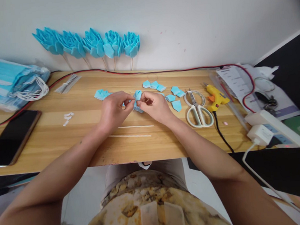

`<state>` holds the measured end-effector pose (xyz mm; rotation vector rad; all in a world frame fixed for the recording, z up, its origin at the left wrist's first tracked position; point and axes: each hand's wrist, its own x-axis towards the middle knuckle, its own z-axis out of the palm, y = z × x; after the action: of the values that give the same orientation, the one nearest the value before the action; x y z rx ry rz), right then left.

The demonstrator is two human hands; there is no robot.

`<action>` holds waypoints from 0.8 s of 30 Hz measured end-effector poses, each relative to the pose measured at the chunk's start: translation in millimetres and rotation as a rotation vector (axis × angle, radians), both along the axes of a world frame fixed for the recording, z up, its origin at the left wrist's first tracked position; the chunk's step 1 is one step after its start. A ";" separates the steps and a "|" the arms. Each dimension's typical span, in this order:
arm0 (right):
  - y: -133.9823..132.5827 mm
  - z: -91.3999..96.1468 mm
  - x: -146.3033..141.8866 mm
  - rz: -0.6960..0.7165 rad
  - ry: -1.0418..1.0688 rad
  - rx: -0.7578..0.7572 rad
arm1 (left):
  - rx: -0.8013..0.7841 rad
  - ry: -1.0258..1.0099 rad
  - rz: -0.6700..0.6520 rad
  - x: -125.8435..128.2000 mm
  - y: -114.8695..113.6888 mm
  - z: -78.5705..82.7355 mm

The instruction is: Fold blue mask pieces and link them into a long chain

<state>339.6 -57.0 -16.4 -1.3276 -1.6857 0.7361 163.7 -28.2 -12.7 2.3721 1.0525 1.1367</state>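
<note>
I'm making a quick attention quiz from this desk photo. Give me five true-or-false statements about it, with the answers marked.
1. Five blue flowers stand in a row by the wall. True.
2. The scissors lie to the left of the phone. False: the scissors lie far to the right of the phone.
3. The left hand and the right hand both have fingers on a blue piece. True.
4. The glue gun has a green body. False: the glue gun has a yellow body.
5. Two pale sticks lie on the table, partly hidden by an arm. True.
</note>
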 end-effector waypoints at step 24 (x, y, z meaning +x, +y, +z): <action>10.4 -13.1 8.9 0.022 0.249 -0.064 | 0.017 0.290 0.589 -189.8 25.9 11.2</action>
<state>348.5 -46.5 -29.5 -1.2076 -1.4901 0.9344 -26.1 -2.4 -1.4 2.3506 1.9368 0.9754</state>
